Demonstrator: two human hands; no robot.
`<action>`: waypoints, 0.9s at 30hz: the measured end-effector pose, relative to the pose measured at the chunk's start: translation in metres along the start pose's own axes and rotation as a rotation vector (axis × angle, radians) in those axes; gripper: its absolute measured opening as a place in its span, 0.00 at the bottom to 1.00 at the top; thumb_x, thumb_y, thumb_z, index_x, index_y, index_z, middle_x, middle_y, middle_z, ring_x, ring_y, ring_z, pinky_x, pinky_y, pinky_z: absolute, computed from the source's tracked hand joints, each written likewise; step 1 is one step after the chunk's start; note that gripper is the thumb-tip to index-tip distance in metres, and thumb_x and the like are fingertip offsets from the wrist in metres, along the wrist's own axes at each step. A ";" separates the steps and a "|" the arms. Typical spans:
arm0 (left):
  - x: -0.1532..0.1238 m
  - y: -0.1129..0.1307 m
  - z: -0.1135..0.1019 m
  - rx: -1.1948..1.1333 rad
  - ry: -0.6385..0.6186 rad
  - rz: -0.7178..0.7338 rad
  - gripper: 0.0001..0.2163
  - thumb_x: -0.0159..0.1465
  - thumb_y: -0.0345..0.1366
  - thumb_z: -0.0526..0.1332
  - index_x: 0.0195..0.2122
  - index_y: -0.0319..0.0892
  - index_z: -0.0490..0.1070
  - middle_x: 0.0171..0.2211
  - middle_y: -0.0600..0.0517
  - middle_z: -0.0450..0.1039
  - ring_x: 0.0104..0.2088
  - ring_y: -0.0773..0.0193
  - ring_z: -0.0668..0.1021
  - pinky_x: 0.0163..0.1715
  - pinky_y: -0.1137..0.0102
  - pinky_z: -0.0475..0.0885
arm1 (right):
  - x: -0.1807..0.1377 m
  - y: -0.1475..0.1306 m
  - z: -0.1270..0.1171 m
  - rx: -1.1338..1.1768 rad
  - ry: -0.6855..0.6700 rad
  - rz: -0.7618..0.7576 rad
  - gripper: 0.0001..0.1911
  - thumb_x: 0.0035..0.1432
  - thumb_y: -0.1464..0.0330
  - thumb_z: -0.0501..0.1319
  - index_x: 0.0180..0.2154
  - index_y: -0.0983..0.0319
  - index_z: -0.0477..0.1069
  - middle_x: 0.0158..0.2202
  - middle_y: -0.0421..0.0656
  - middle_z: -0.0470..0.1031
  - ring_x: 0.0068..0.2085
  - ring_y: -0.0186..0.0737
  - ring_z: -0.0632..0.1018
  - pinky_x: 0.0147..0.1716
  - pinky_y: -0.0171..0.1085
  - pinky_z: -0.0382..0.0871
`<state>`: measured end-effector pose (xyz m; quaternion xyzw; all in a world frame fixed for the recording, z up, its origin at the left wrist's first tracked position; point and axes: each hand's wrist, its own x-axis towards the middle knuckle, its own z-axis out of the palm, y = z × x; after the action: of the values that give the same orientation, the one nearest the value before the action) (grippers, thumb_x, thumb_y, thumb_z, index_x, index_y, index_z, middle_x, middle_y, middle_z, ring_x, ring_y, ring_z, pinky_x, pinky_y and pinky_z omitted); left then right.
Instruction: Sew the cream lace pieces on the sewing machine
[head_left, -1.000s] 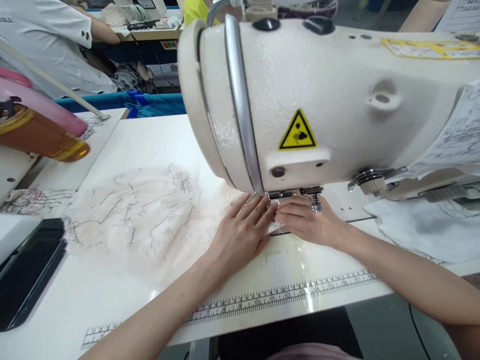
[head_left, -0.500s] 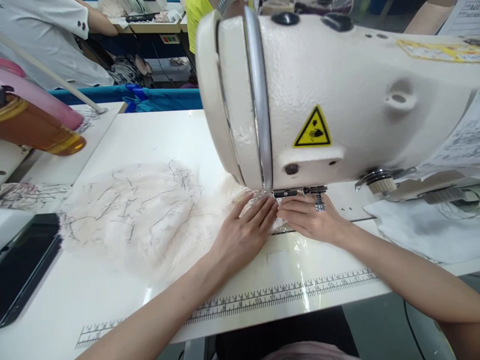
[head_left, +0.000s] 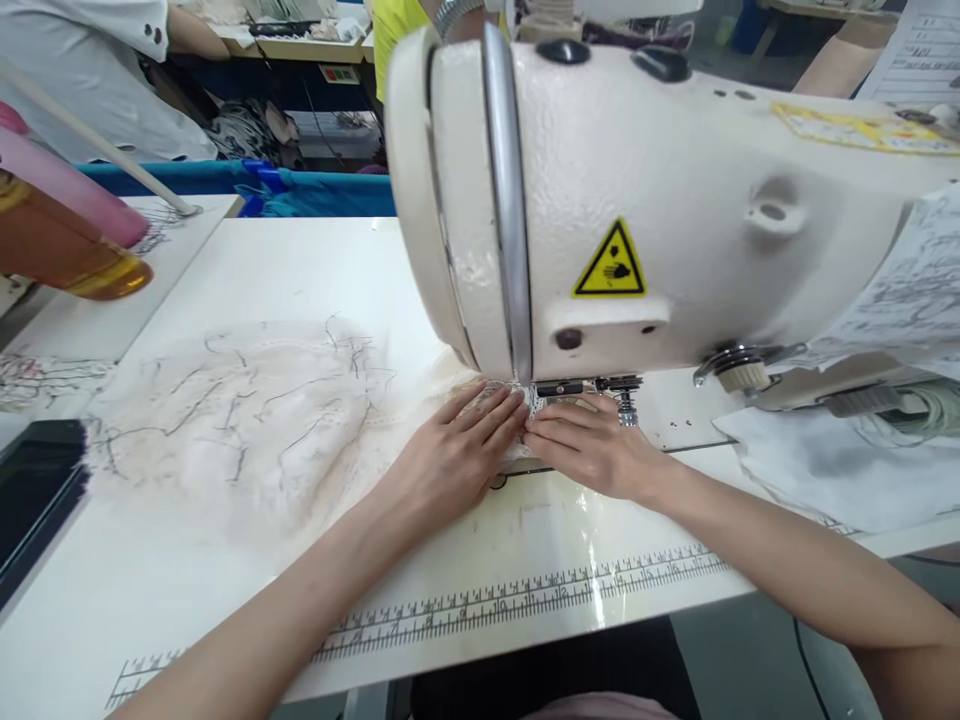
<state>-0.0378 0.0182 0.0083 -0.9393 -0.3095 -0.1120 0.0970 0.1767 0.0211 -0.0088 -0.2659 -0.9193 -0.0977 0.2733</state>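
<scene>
My left hand [head_left: 456, 455] lies flat, fingers stretched out, on pale lace fabric [head_left: 247, 430] just left of the needle area. Its fingertips reach the lace edge under the head of a white sewing machine [head_left: 675, 200]. My right hand [head_left: 596, 448] rests close by on the right, fingers extended over the fabric in front of the metal presser parts [head_left: 562, 389]. The two hands' fingertips almost meet. Loose dark threads lie over the crumpled fabric, which spreads out to the left. The needle point itself is hidden.
A dark phone [head_left: 37, 490] lies at the left edge. Behind it lean an amber bottle [head_left: 67, 245] and a pink bottle [head_left: 75, 185]. White cloth [head_left: 817, 470] sits on the right. A printed ruler [head_left: 502, 607] runs along the front edge. Other people are at work behind.
Both hands shift slightly left in view, as do the machine and table. The left fingers lie a little farther from the presser parts, and more lace edge shows between the hands.
</scene>
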 end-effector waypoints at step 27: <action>0.007 0.014 -0.002 0.037 0.039 -0.136 0.18 0.66 0.34 0.51 0.53 0.32 0.69 0.52 0.40 0.72 0.54 0.48 0.73 0.56 0.53 0.66 | -0.003 0.010 -0.008 -0.117 -0.099 0.017 0.12 0.60 0.78 0.55 0.41 0.58 0.72 0.42 0.37 0.78 0.41 0.33 0.75 0.33 0.36 0.64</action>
<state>-0.0238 0.0104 0.0100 -0.9118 -0.3727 -0.1307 0.1126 0.1880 0.0253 -0.0035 -0.2935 -0.9221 -0.1357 0.2123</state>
